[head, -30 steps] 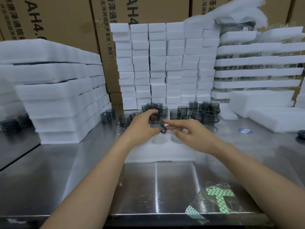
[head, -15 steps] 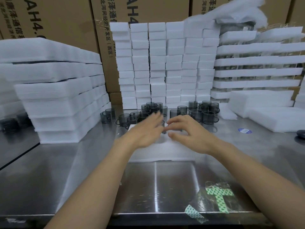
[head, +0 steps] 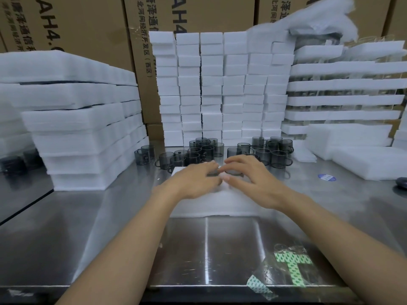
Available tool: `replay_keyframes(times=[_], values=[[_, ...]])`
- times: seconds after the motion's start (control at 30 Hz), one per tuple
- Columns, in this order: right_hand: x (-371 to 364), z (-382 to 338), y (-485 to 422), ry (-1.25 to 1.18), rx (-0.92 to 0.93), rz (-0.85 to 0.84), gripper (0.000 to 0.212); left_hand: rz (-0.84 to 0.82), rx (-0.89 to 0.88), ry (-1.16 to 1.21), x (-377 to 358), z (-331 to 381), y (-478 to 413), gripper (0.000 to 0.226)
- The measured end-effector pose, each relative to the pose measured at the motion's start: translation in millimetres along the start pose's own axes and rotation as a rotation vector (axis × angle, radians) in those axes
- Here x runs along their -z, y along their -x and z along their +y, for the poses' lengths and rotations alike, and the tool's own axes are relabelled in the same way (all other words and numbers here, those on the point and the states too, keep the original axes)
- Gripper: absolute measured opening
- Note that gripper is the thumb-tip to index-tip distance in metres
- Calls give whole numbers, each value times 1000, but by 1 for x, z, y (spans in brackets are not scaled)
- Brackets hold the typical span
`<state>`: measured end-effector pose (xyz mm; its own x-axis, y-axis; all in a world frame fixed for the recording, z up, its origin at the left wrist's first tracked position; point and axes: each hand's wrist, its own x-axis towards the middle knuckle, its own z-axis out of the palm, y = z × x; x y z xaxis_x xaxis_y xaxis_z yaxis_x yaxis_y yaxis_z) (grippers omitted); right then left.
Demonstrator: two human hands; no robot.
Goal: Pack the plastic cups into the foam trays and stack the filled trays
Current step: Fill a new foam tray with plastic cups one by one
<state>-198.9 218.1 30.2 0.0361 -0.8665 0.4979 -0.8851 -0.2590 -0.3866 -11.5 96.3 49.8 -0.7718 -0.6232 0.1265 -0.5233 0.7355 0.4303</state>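
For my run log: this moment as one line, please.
phase: packing | left hand: on cup in foam tray | right hand: on neighbouring cup | loose cups: behind foam tray

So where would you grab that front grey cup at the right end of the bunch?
Likely by its wall near the rim, coming from the right or above. The cup stands upright, mouth open, with bare table on its right, where its small handle sticks out; other cups crowd its left and back.
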Motion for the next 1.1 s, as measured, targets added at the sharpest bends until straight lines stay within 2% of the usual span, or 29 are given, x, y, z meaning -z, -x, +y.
replay_keyframes(times=[0.07,0.17,0.23,0.33,0.5,0.73,0.83,0.97,1.1], values=[[3,2,-4,-57,-14,87,41,203,20,104,10,-9,-1,72],[7,9,-8,-62,-62,183,45,539,64,179,19,-36,-5,44],[7,17,-9,-28,-110,211,36,626,116,184,17,-57,-9,47],[5,28,-9,6,-191,169,21,575,243,249,11,-83,-15,53],[2,34,-12,-10,-219,136,19,417,414,272,1,-111,-10,44],[2,36,-13,-16,-202,145,19,510,502,200,1,-109,-10,20],[2,36,-13,-15,-194,155,18,565,594,156,3,-107,-7,32],[2,35,-12,-30,-205,151,19,553,602,140,0,-108,-4,68],[1,36,-13,-29,-204,154,18,538,591,90,0,-110,-3,67]])
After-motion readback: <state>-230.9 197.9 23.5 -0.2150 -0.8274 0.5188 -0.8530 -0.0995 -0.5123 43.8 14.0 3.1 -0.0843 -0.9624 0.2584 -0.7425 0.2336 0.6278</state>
